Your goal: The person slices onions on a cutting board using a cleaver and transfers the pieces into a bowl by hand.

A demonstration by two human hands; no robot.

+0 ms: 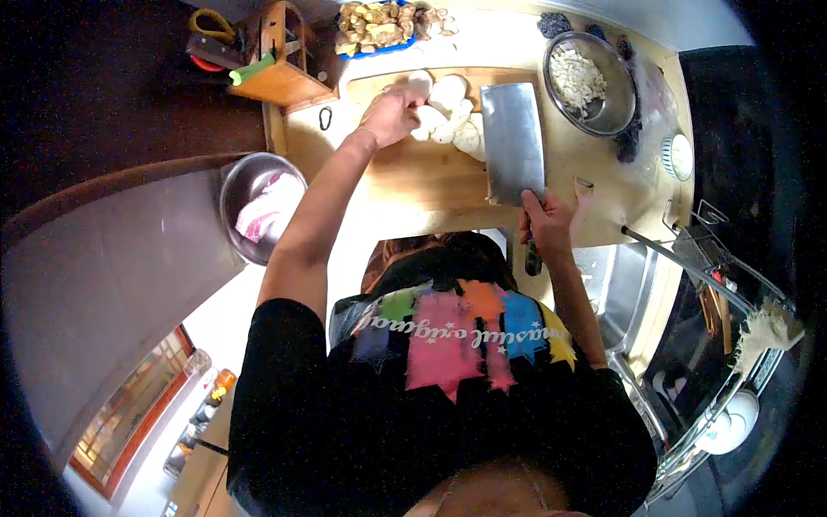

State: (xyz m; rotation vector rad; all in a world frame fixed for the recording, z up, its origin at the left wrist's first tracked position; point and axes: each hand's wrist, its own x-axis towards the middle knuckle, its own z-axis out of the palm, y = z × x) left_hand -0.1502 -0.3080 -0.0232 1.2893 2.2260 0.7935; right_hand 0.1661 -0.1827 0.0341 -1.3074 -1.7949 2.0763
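white slices [449,93]: loose and overlapping, at the far side of the cutting board [413,185]. left hand [392,117]: fingers curled at the slices' left edge (grip on one cannot be confirmed). right hand [549,222]: closed around the cleaver [512,138], its blade over the board's right end. hazard: a slipping slice could expose fingertips.

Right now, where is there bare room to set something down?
The near half of the cutting board looks bare, between the left forearm and the cleaver. Its far half is crowded with white slices and the left hand. The far right counter is crowded around the metal bowl.
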